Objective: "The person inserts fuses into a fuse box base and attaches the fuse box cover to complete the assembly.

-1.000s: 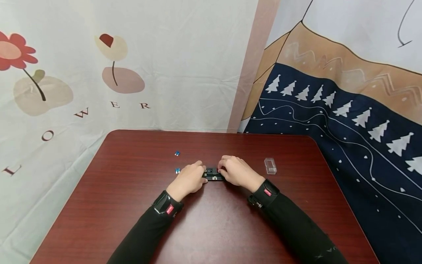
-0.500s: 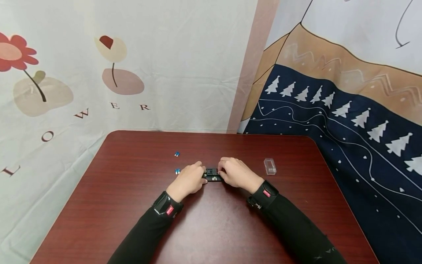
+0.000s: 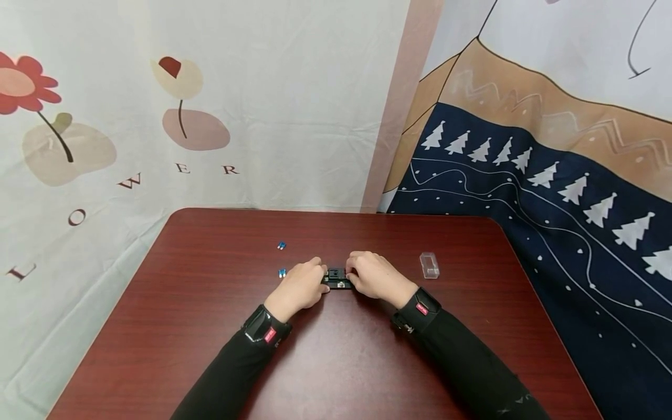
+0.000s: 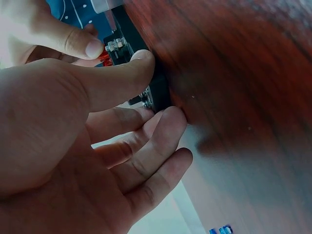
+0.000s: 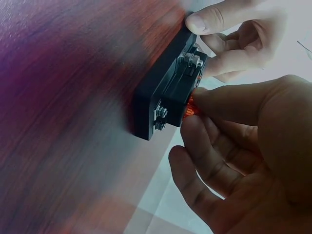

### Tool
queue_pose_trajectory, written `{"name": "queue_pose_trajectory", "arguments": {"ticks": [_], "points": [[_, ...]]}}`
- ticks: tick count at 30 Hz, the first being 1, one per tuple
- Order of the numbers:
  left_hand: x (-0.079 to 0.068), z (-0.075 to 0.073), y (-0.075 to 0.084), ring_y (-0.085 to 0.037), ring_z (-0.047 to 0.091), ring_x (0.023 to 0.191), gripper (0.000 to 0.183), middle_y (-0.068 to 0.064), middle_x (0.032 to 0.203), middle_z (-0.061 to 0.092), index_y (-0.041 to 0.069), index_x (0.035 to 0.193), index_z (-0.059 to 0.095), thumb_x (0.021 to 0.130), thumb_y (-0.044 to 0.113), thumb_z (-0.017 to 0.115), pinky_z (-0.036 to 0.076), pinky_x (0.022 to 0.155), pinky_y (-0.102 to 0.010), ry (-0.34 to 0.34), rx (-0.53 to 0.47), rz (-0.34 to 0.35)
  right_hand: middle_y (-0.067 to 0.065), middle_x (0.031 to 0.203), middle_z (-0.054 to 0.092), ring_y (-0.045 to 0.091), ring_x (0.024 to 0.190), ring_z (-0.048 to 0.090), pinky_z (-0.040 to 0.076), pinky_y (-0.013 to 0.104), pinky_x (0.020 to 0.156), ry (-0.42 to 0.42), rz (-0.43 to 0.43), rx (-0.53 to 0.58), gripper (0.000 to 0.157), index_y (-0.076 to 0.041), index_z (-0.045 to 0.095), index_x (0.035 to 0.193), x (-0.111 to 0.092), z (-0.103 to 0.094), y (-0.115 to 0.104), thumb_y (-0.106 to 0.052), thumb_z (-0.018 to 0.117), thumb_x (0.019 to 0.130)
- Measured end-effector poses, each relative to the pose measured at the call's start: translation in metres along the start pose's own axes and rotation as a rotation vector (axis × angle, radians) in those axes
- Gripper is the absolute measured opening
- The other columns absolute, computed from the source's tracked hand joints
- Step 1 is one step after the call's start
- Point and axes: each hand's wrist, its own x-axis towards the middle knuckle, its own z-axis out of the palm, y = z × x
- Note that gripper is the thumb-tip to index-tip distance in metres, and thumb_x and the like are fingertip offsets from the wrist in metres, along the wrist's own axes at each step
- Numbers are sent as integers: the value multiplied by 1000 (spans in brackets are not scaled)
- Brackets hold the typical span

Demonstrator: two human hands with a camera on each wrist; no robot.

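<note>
A small black fuse holder (image 3: 338, 284) with metal bolt terminals rests on the table between both hands. My left hand (image 3: 299, 287) grips its left end, the thumb on the near side and fingers at the far side. From the right, my right hand (image 3: 379, 275) pinches a translucent orange-red blade fuse (image 5: 190, 108) between thumb and forefinger. That fuse sits against the raised top of the holder, mostly covered by the fingertips. In the right wrist view, bolts and nuts (image 5: 191, 59) stand out along the holder's base.
Two groups of small blue fuses lie left of the holder, one farther back (image 3: 282, 245) and one beside the left hand (image 3: 282, 273). A clear plastic box (image 3: 429, 265) stands to the right. The reddish-brown table (image 3: 336, 361) reaches back to hanging printed cloths (image 3: 294, 116).
</note>
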Motion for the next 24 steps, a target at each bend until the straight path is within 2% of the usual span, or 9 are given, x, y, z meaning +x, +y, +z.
{"name": "queue_pose_trajectory", "arguments": {"ticks": [7, 14, 21, 24], "points": [[0, 0, -1, -32, 70, 87, 39, -7, 106, 62, 1, 124, 73, 94, 26, 79, 60, 79, -46, -1, 5, -1, -4, 93, 67, 16, 82, 68, 59, 38, 72, 15, 24, 17, 6, -16, 76, 89, -2, 2, 2, -13, 76, 94], [0, 2, 0, -33, 70, 85, 37, -7, 104, 62, 2, 120, 74, 93, 27, 79, 60, 77, -46, 0, 7, -6, -6, 92, 67, 14, 83, 68, 59, 37, 73, 20, 14, 32, 4, -16, 80, 93, -3, 5, 6, -16, 76, 93], [0, 1, 1, -33, 70, 88, 39, -7, 106, 62, 2, 123, 73, 94, 28, 78, 60, 78, -45, -10, 2, -7, -9, 92, 67, 8, 81, 65, 57, 33, 71, 2, 9, 28, 10, -19, 84, 99, -6, -2, 14, -25, 78, 94], [0, 1, 1, -34, 71, 91, 40, -8, 108, 63, 2, 124, 73, 94, 28, 79, 60, 81, -46, -9, 3, -8, -7, 96, 69, 9, 80, 64, 56, 33, 70, -1, 34, 52, 22, -18, 83, 104, -6, -7, 18, -36, 80, 92]]}}
